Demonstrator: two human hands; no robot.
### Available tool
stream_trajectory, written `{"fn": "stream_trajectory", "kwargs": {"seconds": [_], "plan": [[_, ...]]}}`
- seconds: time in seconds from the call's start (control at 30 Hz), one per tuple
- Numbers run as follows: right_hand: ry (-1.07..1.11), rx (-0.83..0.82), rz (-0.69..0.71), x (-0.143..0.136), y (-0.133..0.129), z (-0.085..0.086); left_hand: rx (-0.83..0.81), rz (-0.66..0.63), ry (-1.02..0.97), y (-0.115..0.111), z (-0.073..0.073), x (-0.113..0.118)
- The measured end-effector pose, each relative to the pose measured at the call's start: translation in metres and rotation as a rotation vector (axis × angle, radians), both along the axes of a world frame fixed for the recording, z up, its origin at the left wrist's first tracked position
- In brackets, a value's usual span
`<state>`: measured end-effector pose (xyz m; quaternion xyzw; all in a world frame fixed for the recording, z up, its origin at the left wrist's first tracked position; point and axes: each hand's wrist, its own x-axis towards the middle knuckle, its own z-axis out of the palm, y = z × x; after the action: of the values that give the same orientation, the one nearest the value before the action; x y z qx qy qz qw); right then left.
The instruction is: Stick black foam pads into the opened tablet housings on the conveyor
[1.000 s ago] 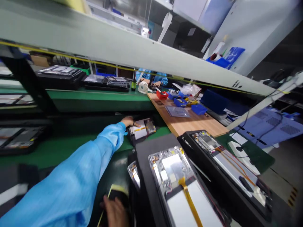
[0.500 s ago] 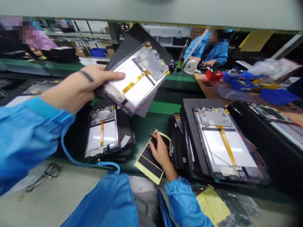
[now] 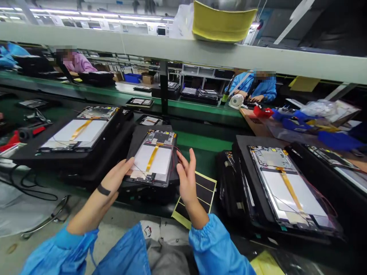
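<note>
Lying between both hands' open fingers (image 3: 183,162), opened tablet (image 3: 153,162) faces up.

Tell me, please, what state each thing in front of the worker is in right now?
Middle tablet: back off, face-down on the stack.
Left hand: open, at its left edge.
Right hand: open, beside its right edge.
Yellow sticker sheet: flat, partly under the right hand.
Right tablet: back off.

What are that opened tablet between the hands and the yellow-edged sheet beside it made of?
Opened tablet: seemingly a silvery metal frame, matte white battery panel, amber film-like ribbon strip. Yellow-edged sheet: probably paper backing carrying matte black foam or tape strips. Left hand and right hand flank the tablet.
</note>
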<state>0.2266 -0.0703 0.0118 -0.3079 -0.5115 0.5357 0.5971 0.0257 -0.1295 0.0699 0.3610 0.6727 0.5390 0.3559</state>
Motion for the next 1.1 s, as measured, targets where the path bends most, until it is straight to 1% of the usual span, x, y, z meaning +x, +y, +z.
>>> {"fn": "stream_trajectory", "kwargs": {"seconds": [0.03,0.07,0.1,0.17,0.23,0.27,0.3,0.33,0.37,0.43,0.5,0.53,0.57,0.6,0.67,0.73,0.8,0.9,1.0,1.1], "plan": [[-0.005,-0.014,-0.016,-0.001,-0.001,0.000,0.006,-0.011,0.021,0.003,-0.009,-0.007],[-0.015,-0.022,-0.032,-0.001,-0.002,-0.001,0.033,-0.020,0.087,0.003,-0.018,-0.014],[-0.031,-0.027,-0.050,0.001,-0.005,-0.001,0.085,-0.030,0.199,0.001,-0.028,-0.020],[-0.085,-0.026,-0.088,0.006,-0.011,0.000,0.256,-0.056,0.526,-0.010,-0.045,-0.027],[-0.156,-0.008,-0.128,0.011,-0.018,0.003,0.463,-0.118,0.853,-0.023,-0.057,-0.029],[-0.193,0.000,-0.146,0.013,-0.020,0.005,0.542,-0.139,0.937,-0.028,-0.062,-0.028],[-0.229,0.003,-0.162,0.014,-0.022,0.006,0.588,-0.144,0.964,-0.031,-0.066,-0.027],[-0.261,0.000,-0.171,0.013,-0.023,0.007,0.602,-0.122,0.939,-0.031,-0.070,-0.026],[-0.291,-0.008,-0.174,0.012,-0.024,0.007,0.580,-0.090,0.862,-0.030,-0.074,-0.024],[-0.329,-0.032,-0.160,0.007,-0.024,0.006,0.467,-0.027,0.586,-0.024,-0.083,-0.018],[-0.336,-0.039,-0.167,0.002,-0.023,0.005,0.347,-0.021,0.280,-0.019,-0.092,-0.013],[-0.336,-0.033,-0.188,0.000,-0.023,0.004,0.304,-0.029,0.165,-0.018,-0.096,-0.012],[-0.340,-0.021,-0.209,-0.001,-0.023,0.005,0.276,-0.041,0.097,-0.018,-0.099,-0.012],[-0.350,-0.005,-0.225,-0.001,-0.023,0.005,0.267,-0.057,0.083,-0.019,-0.101,-0.014],[-0.394,0.020,-0.216,0.003,-0.023,0.009,0.284,-0.111,0.169,-0.020,-0.104,-0.023],[-0.446,0.028,-0.181,0.007,-0.025,0.014,0.331,-0.138,0.319,-0.021,-0.105,-0.035],[-0.487,0.037,-0.179,0.010,-0.029,0.019,0.404,-0.148,0.497,-0.022,-0.101,-0.044],[-0.555,0.073,-0.242,0.009,-0.035,0.025,0.512,-0.190,0.702,-0.025,-0.092,-0.048],[-0.593,0.110,-0.294,0.003,-0.039,0.033,0.555,-0.242,0.724,-0.029,-0.082,-0.044],[-0.574,0.109,-0.295,0.001,-0.036,0.041,0.577,-0.277,0.688,-0.032,-0.075,-0.042]]}}
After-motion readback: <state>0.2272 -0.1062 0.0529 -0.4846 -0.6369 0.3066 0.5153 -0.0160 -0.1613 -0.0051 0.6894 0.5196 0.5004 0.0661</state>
